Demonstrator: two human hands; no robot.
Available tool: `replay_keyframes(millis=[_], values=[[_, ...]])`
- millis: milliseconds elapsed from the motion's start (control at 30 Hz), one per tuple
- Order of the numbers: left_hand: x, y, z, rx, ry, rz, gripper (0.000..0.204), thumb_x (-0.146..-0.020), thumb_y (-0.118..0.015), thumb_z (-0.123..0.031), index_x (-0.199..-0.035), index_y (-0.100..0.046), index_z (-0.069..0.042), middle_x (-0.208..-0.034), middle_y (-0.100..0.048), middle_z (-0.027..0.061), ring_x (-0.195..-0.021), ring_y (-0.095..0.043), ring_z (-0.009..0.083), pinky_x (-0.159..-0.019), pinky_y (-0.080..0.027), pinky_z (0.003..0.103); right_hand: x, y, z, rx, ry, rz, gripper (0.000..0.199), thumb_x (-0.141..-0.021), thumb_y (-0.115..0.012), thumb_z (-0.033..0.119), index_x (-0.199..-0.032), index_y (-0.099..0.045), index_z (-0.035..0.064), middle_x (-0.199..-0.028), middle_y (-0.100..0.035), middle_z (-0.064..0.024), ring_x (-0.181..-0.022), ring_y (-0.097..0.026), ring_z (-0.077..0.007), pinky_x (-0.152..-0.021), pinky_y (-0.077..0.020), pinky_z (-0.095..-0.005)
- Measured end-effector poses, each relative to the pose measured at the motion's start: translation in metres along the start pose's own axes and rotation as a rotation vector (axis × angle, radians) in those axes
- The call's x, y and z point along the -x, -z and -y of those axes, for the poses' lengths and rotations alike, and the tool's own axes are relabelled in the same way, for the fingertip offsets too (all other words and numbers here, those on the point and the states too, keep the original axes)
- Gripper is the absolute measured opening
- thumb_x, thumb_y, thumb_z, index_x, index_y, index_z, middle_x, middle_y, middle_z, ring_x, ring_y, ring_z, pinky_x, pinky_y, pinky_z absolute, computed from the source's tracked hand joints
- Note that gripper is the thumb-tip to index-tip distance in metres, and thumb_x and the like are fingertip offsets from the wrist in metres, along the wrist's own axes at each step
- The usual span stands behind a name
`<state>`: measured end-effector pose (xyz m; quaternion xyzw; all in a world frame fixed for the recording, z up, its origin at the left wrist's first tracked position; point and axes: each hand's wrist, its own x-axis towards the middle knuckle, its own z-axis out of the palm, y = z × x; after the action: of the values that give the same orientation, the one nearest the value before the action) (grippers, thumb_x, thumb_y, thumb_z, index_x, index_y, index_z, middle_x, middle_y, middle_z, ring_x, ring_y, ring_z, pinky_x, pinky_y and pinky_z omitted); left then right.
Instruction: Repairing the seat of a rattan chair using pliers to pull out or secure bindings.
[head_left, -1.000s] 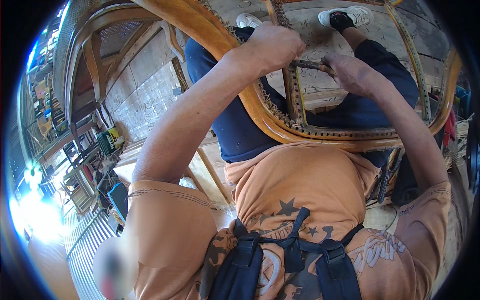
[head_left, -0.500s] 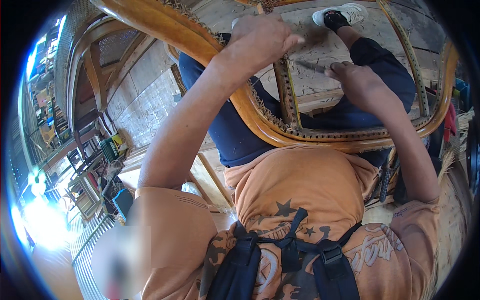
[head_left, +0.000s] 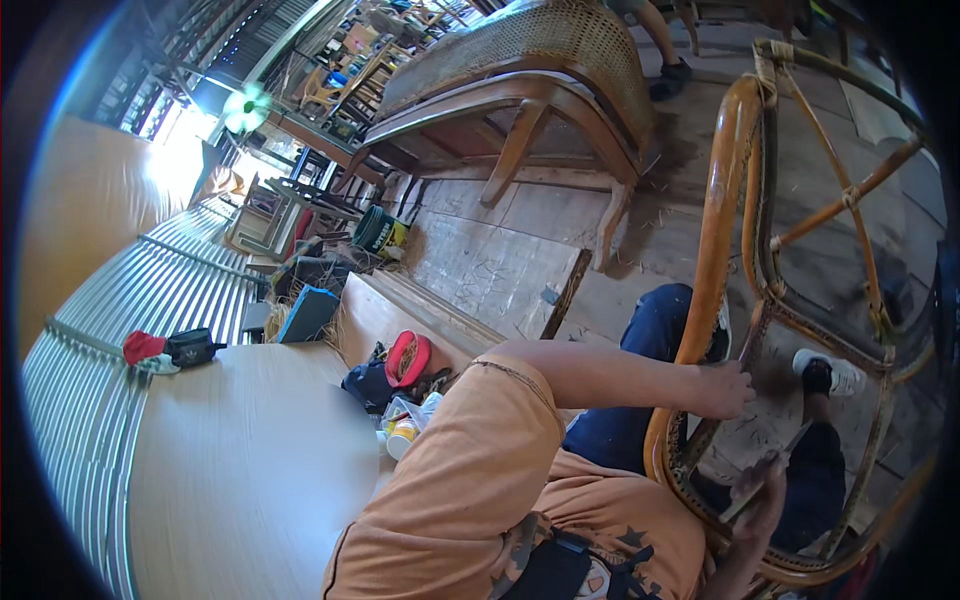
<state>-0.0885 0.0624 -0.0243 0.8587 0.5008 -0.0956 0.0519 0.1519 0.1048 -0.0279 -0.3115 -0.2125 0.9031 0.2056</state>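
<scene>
A varnished wooden chair frame (head_left: 712, 215) with a bare opening lies across my lap on the right, a row of small holes and frayed fibre along its inner edge. Over its near left rail reaches my left hand (head_left: 728, 390), fingers curled closed; whatever they grip is hidden. Lower down, at the near part of the opening, my right hand (head_left: 764, 492) is closed around a thin knife-like tool (head_left: 740, 502). Its narrow tip points up and away from me, apart from my left hand.
Beyond my left arm a cane-backed wooden settee (head_left: 530, 125) lies tipped on the plank floor (head_left: 470, 250). A light wooden panel (head_left: 230, 430) is at left. Near it sit a red band-like object (head_left: 408, 358) and a green bucket (head_left: 376, 230). Another person's leg (head_left: 660, 40) shows at the back.
My view has swung left, so the chair frame and both hands now appear farther right and lower. The knife-like tool stays in my right hand; my left hand stays closed.
</scene>
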Motion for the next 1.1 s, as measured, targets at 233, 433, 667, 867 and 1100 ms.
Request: replay_keyframes(millis=[233, 433, 667, 867, 1100], values=[[-0.011, -0.004, 0.001, 0.078, 0.087, -0.006, 0.009, -0.071, -0.064, -0.015, -0.078, -0.07, -0.014, -0.095, -0.059, 0.0057, -0.093, -0.058, 0.0234, -0.071, -0.048, 0.037, 0.006, -0.015, -0.011, -0.057, 0.002, -0.174, 0.019, -0.091, -0.059, 0.021, -0.099, -0.051, 0.0058, -0.065, -0.046, -0.0009, -0.048, -0.047, -0.0106, -0.036, -0.0365, -0.0202], [-0.004, -0.018, 0.02, 0.221, 0.228, -0.126, 0.009, -0.065, -0.065, -0.015, -0.073, -0.066, -0.012, -0.087, -0.06, 0.0069, -0.081, -0.064, 0.0271, -0.061, -0.051, 0.04, -0.002, -0.03, -0.011, 0.069, -0.291, -0.201, 0.027, -0.093, -0.055, 0.03, -0.104, -0.055, 0.0051, -0.085, -0.062, -0.0085, -0.07, -0.061, -0.0162, -0.043, -0.047, -0.0238], [-0.011, -0.001, 0.031, 0.375, 0.115, -0.118, 0.011, -0.074, -0.061, -0.015, -0.083, -0.067, -0.015, -0.102, -0.058, 0.005, -0.097, -0.058, 0.0251, -0.074, -0.048, 0.038, -0.001, -0.031, -0.018, -0.157, -0.352, -0.006, 0.025, -0.093, -0.053, 0.016, -0.114, -0.05, 0.0047, -0.09, -0.064, -0.0101, -0.071, -0.063, -0.0178, -0.045, -0.0458, -0.0234], [-0.011, 0.009, 0.025, 0.315, 0.139, 0.035, 0.016, -0.076, -0.059, -0.01, -0.089, -0.066, -0.013, -0.107, -0.057, 0.0062, -0.099, -0.057, 0.0263, -0.077, -0.048, 0.038, -0.011, -0.02, -0.025, -0.261, -0.561, 0.118, 0.02, -0.091, -0.047, 0.002, -0.111, -0.046, 0.001, -0.106, -0.063, -0.0206, -0.093, -0.068, -0.0319, -0.055, -0.0593, -0.0331], [-0.01, 0.013, 0.022, 0.258, 0.176, 0.065, 0.018, -0.077, -0.06, -0.009, -0.095, -0.065, -0.012, -0.111, -0.056, 0.0052, -0.099, -0.057, 0.0246, -0.081, -0.048, 0.036, -0.02, -0.018, -0.024, -0.309, -0.645, 0.147, 0.027, -0.089, -0.049, 0.0, -0.116, -0.045, -0.0048, -0.11, -0.06, -0.0265, -0.095, -0.066, -0.0382, -0.065, -0.0621, -0.0413]])
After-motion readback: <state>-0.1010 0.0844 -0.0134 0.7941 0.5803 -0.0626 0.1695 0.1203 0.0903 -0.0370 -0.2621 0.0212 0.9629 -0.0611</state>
